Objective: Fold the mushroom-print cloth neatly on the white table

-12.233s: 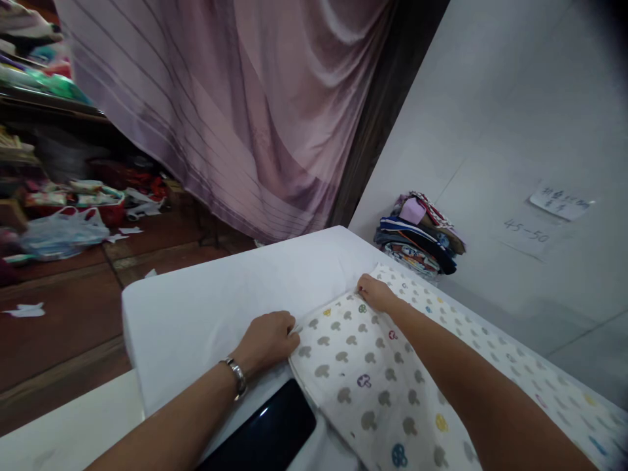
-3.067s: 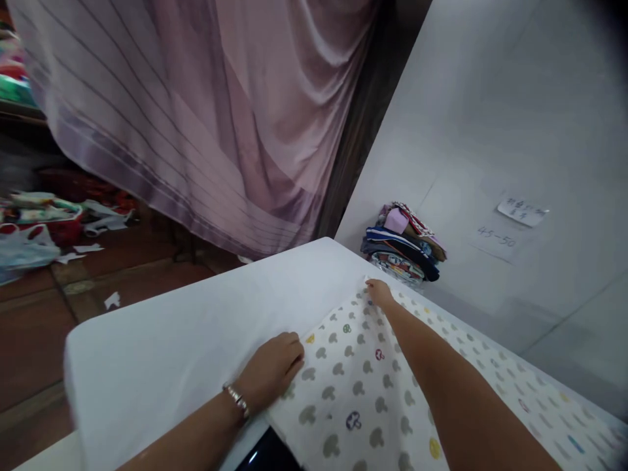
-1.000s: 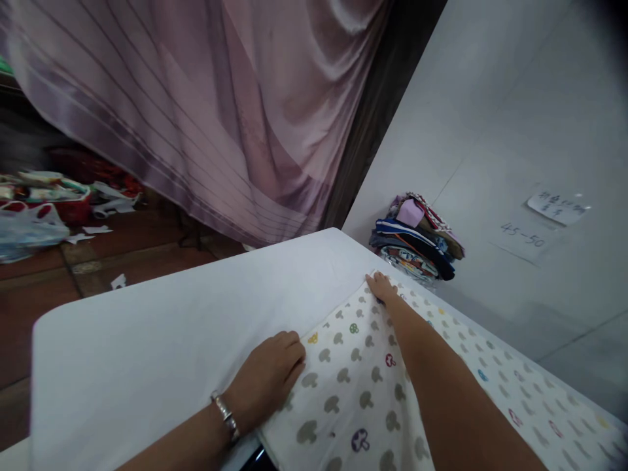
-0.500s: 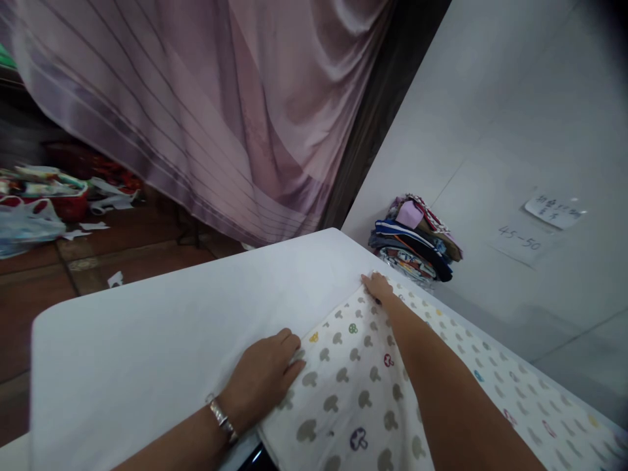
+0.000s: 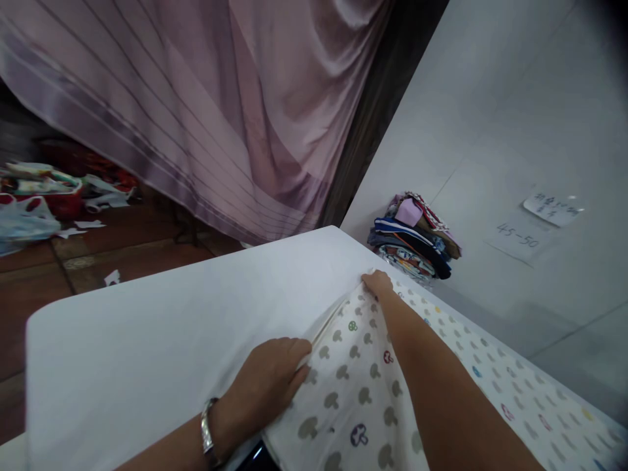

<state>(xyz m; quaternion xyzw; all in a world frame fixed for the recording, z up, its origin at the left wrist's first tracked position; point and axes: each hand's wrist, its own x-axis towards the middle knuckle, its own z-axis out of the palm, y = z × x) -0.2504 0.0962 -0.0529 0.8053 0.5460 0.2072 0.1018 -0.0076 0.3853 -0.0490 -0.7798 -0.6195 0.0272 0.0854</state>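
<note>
A white cloth (image 5: 343,376) printed with grey and coloured mushrooms lies along the right side of the white table. My left hand (image 5: 275,373), with a silver bracelet on the wrist, is closed on the cloth's near-left edge and lifts it a little. Farther off, my right hand (image 5: 377,284) pinches the cloth's far corner, its arm stretched across the fabric. Between the two hands the edge runs in a raised, taut fold. Right of my right arm, more of the same cloth spreads flat along the wall.
A stack of folded clothes (image 5: 412,235) stands at the table's far right, against the wall. Paper notes (image 5: 520,232) are stuck on that wall. A pink curtain (image 5: 220,118) hangs behind the white table (image 5: 161,327). Bags and a red basket (image 5: 66,204) sit on the floor at left.
My left hand has closed on the cloth's edge and moved slightly right, raising it into a fold. My right hand stays at the far corner.
</note>
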